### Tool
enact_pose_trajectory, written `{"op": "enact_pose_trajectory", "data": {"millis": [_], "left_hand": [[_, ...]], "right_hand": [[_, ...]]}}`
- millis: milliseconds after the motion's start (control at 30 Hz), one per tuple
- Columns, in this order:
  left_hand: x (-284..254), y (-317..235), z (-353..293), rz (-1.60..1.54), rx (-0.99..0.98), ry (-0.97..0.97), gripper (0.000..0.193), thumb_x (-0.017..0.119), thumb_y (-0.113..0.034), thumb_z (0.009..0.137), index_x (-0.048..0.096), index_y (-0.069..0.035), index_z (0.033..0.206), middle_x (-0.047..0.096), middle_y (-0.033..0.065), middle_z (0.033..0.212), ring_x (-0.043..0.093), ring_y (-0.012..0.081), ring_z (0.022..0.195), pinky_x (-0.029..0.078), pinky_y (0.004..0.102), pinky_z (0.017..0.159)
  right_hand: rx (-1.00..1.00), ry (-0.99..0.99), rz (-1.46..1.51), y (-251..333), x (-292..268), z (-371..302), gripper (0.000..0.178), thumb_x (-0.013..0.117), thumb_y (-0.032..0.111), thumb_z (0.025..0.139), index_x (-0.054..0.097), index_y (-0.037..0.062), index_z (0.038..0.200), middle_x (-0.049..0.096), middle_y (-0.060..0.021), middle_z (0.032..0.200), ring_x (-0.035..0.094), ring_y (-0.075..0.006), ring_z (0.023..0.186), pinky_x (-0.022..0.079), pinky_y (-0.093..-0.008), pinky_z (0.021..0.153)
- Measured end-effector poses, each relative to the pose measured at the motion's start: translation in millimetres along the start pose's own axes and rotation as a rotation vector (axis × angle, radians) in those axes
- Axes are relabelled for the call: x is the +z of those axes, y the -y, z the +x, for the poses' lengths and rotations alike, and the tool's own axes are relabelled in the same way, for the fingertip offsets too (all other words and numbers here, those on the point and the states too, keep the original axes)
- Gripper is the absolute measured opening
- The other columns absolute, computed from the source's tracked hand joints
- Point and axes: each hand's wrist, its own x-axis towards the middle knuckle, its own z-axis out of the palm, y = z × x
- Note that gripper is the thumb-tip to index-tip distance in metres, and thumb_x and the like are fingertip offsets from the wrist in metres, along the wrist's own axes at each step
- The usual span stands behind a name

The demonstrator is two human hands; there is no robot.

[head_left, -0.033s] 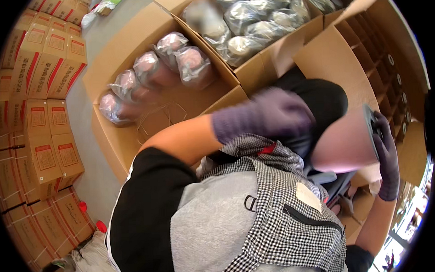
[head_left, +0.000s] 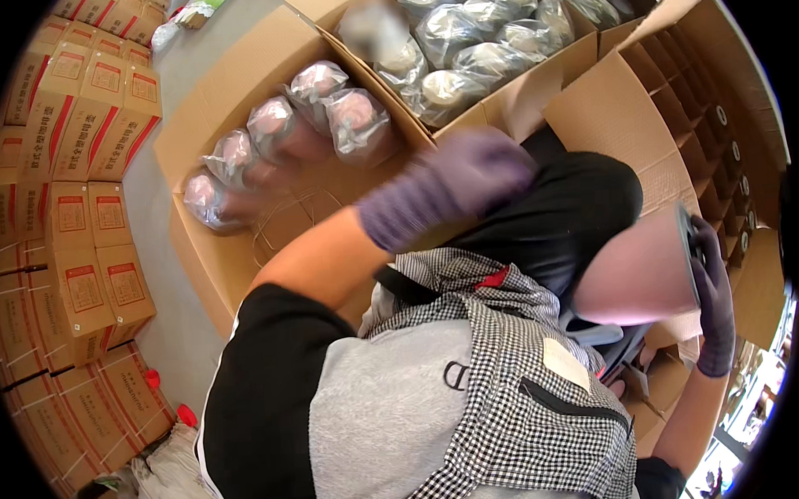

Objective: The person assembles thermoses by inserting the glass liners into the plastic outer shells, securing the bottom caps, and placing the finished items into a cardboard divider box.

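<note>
A pink jug (head_left: pixel 633 268) with a grey rim and a grey handle (head_left: pixel 596 334) lies tilted on its side at my right, beside my knee. My right hand (head_left: pixel 710 278), in a dark purple glove, grips it at the rim, with the fingers over the edge. My left hand (head_left: pixel 485 176), also in a purple glove, hangs above my black-trousered leg, apart from the jug. It looks curled, but motion smears its fingers and I cannot see whether anything is in them.
An open carton (head_left: pixel 227 88) at left holds several pink items in clear bags (head_left: pixel 355 119). Behind, another carton holds several bagged items (head_left: pixel 449 32). At right stands a carton with cardboard dividers (head_left: pixel 675 90). Sealed cartons (head_left: pixel 84 296) are stacked far left.
My left hand has moved left and slightly up, away from the jug. The jug and my right hand have sunk slightly down the picture, with the hold unchanged.
</note>
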Motion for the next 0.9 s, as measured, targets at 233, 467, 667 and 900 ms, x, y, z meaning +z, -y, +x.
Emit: {"op": "enact_pose_trajectory", "data": {"millis": [233, 467, 667, 900], "left_hand": [[-174.1, 259.8, -25.3, 0.937, -0.712, -0.708, 0.048, 0.072, -0.046, 0.083, 0.074, -0.009, 0.114, 0.074, 0.0202, 0.110, 0.070, 0.0363, 0.104, 0.054, 0.0459, 0.094], [-217.8, 103.7, 4.6, 0.313, -0.611, -0.276, 0.032, 0.069, -0.031, 0.094, 0.075, -0.003, 0.110, 0.075, 0.0118, 0.096, 0.071, 0.0198, 0.091, 0.056, 0.0335, 0.082], [-96.2, -139.8, 95.9, -0.187, 0.219, -0.093, 0.032, 0.063, -0.024, 0.098, 0.070, 0.002, 0.115, 0.071, 0.0080, 0.098, 0.068, 0.0165, 0.090, 0.054, 0.0319, 0.081], [61.9, -280.3, 348.0, -0.318, 0.847, 0.004, 0.032, 0.045, -0.021, 0.107, 0.067, 0.002, 0.113, 0.073, 0.0126, 0.103, 0.069, 0.0228, 0.092, 0.056, 0.0317, 0.086]], "right_hand": [[0.024, -0.066, -0.168, 2.6, -1.6, 0.3, 0.065, 0.060, 0.059, 0.085, 0.051, 0.0064, 0.122, 0.042, -0.0172, 0.155, 0.049, -0.0306, 0.125, 0.039, -0.0425, 0.111], [-0.111, -0.026, -0.404, -11.1, -23.6, 14.8, 0.060, 0.060, 0.059, 0.087, 0.055, 0.0046, 0.111, 0.049, -0.0153, 0.121, 0.052, -0.0302, 0.106, 0.045, -0.0385, 0.095], [-0.513, -0.132, -0.250, 11.3, -14.2, 68.7, 0.047, 0.082, 0.032, 0.082, 0.062, 0.0031, 0.114, 0.051, -0.0153, 0.116, 0.054, -0.0277, 0.108, 0.046, -0.0375, 0.093], [-0.991, -0.862, -0.623, -0.2, -30.8, 127.0, 0.103, 0.093, 0.039, 0.064, 0.046, 0.0112, 0.152, 0.046, -0.0227, 0.149, 0.045, -0.0438, 0.138, 0.039, -0.0519, 0.117]]}}
